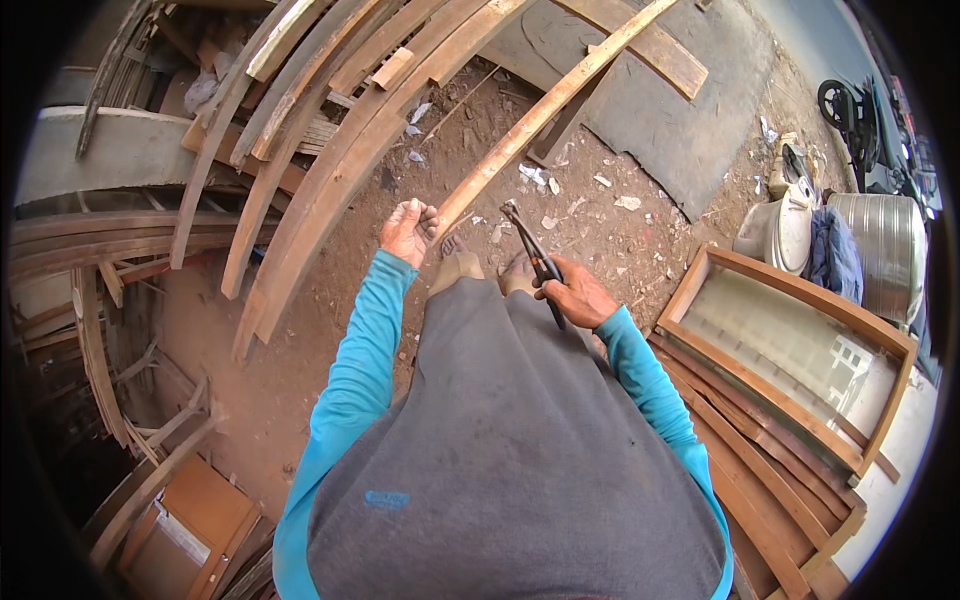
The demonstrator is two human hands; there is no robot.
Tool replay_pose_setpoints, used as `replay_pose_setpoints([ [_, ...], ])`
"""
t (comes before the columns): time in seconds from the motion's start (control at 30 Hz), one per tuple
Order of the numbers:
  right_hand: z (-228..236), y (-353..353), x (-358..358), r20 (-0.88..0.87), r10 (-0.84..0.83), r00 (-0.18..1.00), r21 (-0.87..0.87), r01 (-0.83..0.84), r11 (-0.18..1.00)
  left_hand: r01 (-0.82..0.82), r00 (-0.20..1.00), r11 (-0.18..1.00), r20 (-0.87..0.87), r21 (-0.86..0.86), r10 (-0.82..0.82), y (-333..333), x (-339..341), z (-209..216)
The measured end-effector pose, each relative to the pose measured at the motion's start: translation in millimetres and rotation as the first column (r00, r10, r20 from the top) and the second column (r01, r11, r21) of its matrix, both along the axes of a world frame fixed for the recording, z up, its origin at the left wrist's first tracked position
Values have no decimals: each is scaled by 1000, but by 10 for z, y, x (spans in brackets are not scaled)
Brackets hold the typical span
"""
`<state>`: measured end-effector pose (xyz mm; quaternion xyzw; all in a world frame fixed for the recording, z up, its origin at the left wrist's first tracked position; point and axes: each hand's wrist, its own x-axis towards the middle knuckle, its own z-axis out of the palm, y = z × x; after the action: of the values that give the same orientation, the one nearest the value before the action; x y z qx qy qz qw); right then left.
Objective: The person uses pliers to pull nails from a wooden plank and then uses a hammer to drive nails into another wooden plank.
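Note:
My left hand grips the near end of a long, narrow wooden strip that slants up and away to the right over the dirt ground. My right hand holds a pair of dark pincers by the handles, jaws pointing up-left toward the strip's near end, a short gap away. My bare feet stand on the dirt just below both hands. Blue sleeves and a grey shirt fill the lower middle.
Curved wooden planks lie stacked at upper left. A glazed wooden window frame rests on boards at right. A grey slab lies beyond, with white containers, a metal drum and a motorcycle at far right. Wood scraps sit lower left.

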<state>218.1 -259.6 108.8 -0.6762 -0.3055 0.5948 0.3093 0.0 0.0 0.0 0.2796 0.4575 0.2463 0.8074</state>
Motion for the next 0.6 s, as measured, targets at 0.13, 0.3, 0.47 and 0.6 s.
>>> replay_pose_setpoints([
  [0.13,-89,273,10,-167,-198,966,-72,189,979,219,975,975,-30,-26,-220,463,-278,-241],
  [0.3,1,861,-67,-257,-228,939,-158,192,969,760,571,554,-756,338,-321,844,-568,-592],
  [0.47,7,1303,-92,-298,-244,923,-263,167,950,942,295,320,-716,106,-633,909,-634,-546],
  [0.6,-38,1507,-5,-339,-204,919,-324,90,942,964,181,263,-816,37,-549,852,-480,-188],
])
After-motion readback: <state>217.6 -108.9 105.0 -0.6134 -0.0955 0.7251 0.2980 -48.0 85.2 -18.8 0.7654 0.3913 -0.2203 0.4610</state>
